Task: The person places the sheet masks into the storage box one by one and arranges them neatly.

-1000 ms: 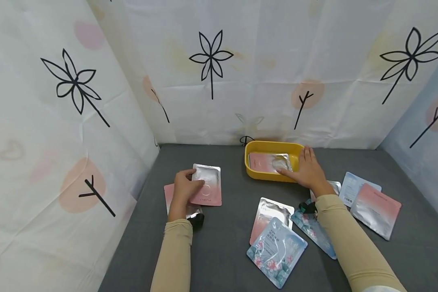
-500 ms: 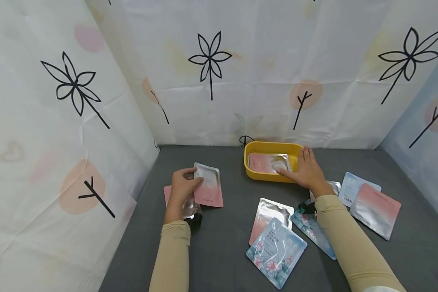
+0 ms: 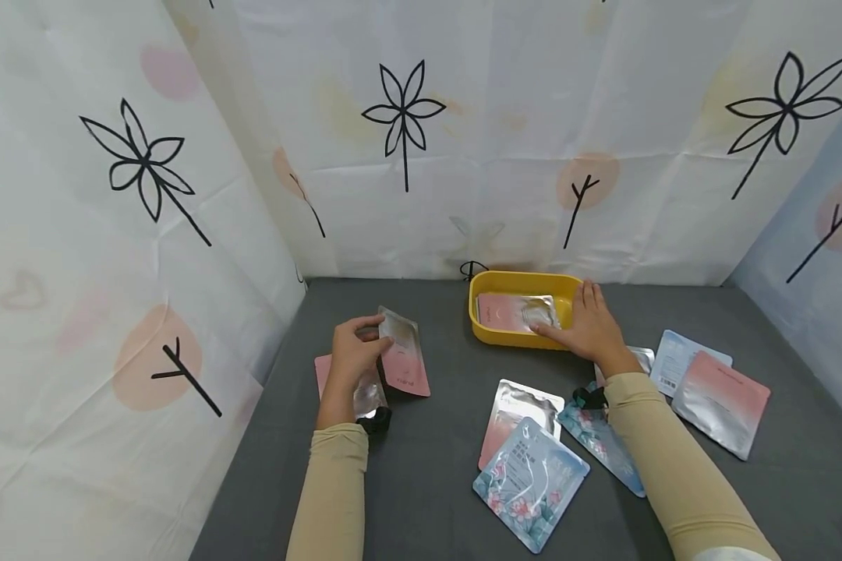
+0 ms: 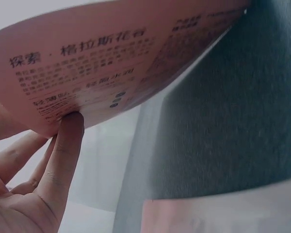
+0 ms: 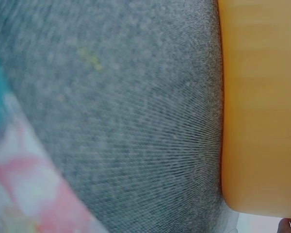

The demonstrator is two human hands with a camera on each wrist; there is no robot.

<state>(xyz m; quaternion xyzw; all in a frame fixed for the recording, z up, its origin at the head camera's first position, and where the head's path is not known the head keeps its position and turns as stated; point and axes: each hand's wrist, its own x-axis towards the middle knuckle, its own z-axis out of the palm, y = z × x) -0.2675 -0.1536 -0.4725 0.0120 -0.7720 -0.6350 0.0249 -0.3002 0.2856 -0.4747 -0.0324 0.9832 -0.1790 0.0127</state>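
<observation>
We saw the left hand [image 3: 352, 358] pinch a pink-and-silver packet [image 3: 404, 357] at its side, tilted, near another pink packet [image 3: 369, 392] on the grey table [image 3: 428, 475]. The right hand [image 3: 592, 331], its thumb spread from straight fingers, rested on the yellow tray [image 3: 515, 339], where we noticed a third packet [image 3: 507, 312].

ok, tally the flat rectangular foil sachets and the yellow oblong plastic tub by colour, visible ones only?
Pink-and-silver rectangular foil sachets: 6
Blue rectangular foil sachets: 3
Yellow oblong plastic tub: 1
Total: 10 visible; any stacked underneath can't be counted.
</observation>
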